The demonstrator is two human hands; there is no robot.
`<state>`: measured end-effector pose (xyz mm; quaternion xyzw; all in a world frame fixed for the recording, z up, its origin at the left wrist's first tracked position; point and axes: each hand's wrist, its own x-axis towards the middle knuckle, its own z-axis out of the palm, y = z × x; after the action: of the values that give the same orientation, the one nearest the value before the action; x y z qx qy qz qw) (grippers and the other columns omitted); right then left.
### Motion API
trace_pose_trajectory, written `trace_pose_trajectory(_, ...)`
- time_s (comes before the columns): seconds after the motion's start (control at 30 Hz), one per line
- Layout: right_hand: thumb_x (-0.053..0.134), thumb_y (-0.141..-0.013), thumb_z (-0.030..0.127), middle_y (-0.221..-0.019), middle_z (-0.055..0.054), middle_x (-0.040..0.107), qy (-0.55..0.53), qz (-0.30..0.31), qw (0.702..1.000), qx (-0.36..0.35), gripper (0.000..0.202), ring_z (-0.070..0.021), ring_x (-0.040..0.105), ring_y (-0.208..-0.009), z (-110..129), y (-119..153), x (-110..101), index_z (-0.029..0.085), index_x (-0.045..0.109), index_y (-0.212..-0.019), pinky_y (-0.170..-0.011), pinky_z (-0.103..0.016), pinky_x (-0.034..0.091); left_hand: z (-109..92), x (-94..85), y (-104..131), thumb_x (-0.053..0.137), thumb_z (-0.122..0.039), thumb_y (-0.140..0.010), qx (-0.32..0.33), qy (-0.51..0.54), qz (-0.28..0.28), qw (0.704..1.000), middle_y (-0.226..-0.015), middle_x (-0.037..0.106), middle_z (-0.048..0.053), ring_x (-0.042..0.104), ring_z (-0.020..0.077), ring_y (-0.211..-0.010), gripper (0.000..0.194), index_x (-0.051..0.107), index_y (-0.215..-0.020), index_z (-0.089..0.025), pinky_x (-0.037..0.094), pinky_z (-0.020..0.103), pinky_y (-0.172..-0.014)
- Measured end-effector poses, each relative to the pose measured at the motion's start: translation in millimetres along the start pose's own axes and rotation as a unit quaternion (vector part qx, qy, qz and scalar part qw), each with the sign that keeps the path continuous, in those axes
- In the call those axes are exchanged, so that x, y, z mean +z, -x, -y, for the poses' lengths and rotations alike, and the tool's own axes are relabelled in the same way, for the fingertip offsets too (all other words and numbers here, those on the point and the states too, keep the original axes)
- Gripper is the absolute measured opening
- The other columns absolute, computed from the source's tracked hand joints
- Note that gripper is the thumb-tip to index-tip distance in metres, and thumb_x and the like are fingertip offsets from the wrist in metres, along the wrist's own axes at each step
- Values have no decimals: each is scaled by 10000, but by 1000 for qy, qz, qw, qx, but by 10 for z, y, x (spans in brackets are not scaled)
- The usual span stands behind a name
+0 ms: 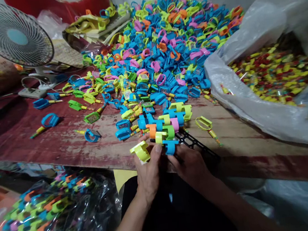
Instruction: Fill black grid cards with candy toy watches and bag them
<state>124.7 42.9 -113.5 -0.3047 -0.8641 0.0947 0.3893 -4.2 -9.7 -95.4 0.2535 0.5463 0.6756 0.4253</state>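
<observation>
At the table's front edge, my left hand is closed, with a yellow toy watch in it and its thumb against the front pieces of a cluster. This cluster of toy watches, in blue, orange, pink, green and yellow, sits in tight rows on a black plastic rack. My right hand is closed at the rack's near end, beside a blue toy watch; its fingertips are partly hidden. Right of the rack lies a yellow-green toy watch with a candy-filled tube.
A large heap of toy watches covers the back of the table. On the right stands a plastic bag of small yellow and red pieces. A fan is at left. Below, a clear bag holds packed watches.
</observation>
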Motion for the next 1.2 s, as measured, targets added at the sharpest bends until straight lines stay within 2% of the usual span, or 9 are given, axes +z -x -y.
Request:
trace_pose_trajectory(0.2, 453, -865, 138, -685, -18, 633, 5, 54, 998, 22, 151, -154, 597, -610, 17, -61, -55, 198, 583, -815, -593, -238, 418, -52, 53, 15, 762, -481, -735, -1, -30, -6, 1000, -1000, 716, 64, 681, 194, -912, 432, 609, -993, -169, 530, 266, -781)
trace_pose_trajectory(0.37, 462, -881, 140, -723, -27, 647, 48, 72, 995, 53, 150, -170, 608, -668, 19, -35, -14, 200, 590, -828, -626, -253, 399, -116, 105, 12, 777, -454, -723, 19, -41, -2, 999, -948, 724, 46, 688, 185, -853, 474, 619, -1070, -173, 542, 268, -760)
trace_pose_trajectory(0.47, 444, -860, 97, -715, -27, 628, 66, 64, 995, 42, 177, -172, 597, -672, 27, -22, 16, 199, 565, -781, -634, -258, 389, -135, 132, 1, 750, -473, -752, 6, -43, -14, 999, -953, 728, 60, 692, 192, -867, 433, 641, -1031, -159, 546, 273, -759)
trace_pose_trajectory(0.67, 466, -872, 89, -729, -30, 621, 65, 37, 996, 38, 168, -179, 592, -688, 41, 4, 50, 194, 555, -777, -653, -262, 398, -116, 98, 12, 750, -473, -756, 13, -65, -15, 998, -1013, 712, 59, 680, 180, -900, 469, 614, -1092, -175, 542, 259, -769)
trace_pose_trajectory(0.8, 489, -870, 85, -786, -49, 619, 33, 60, 996, 55, 133, -194, 598, -741, 62, 21, 20, 180, 560, -810, -682, -269, 428, -90, -22, 114, 782, -411, -730, 35, -84, 5, 996, -920, 692, 24, 661, 153, -803, 595, 540, -1228, -194, 542, 234, -707)
trace_pose_trajectory(0.9, 502, -865, 84, -824, -54, 599, 8, 77, 993, 89, 124, -189, 589, -752, 88, 13, -19, 180, 550, -801, -676, -269, 439, -80, -116, 185, 737, -425, -777, 40, -58, 3, 997, -864, 678, 12, 654, 146, -747, 613, 503, -1301, -209, 543, 237, -677)
trace_pose_trajectory(1.07, 494, -886, 107, -790, -49, 575, 7, 60, 994, 87, 163, -186, 578, -720, 68, 41, 17, 186, 540, -751, -652, -275, 441, -138, -92, 188, 739, -417, -785, 72, -26, 10, 997, -709, 623, -28, 635, 131, -655, 595, 508, -1293, -207, 519, 208, -602)
trace_pose_trajectory(1.13, 484, -891, 102, -774, -50, 586, 8, 55, 995, 82, 179, -188, 579, -719, 48, 61, 55, 186, 545, -746, -657, -279, 444, -144, -62, 187, 761, -411, -764, 60, -13, -4, 998, -729, 625, -31, 628, 124, -650, 600, 512, -1275, -218, 517, 206, -602)
trace_pose_trajectory(1.2, 484, -915, 124, -791, -55, 608, -2, 61, 994, 86, 167, -191, 595, -748, 33, 64, 81, 181, 571, -783, -683, -279, 459, -118, -75, 216, 782, -408, -739, 37, -2, -44, 998, -812, 642, -20, 632, 125, -686, 608, 517, -1256, -231, 521, 215, -631)
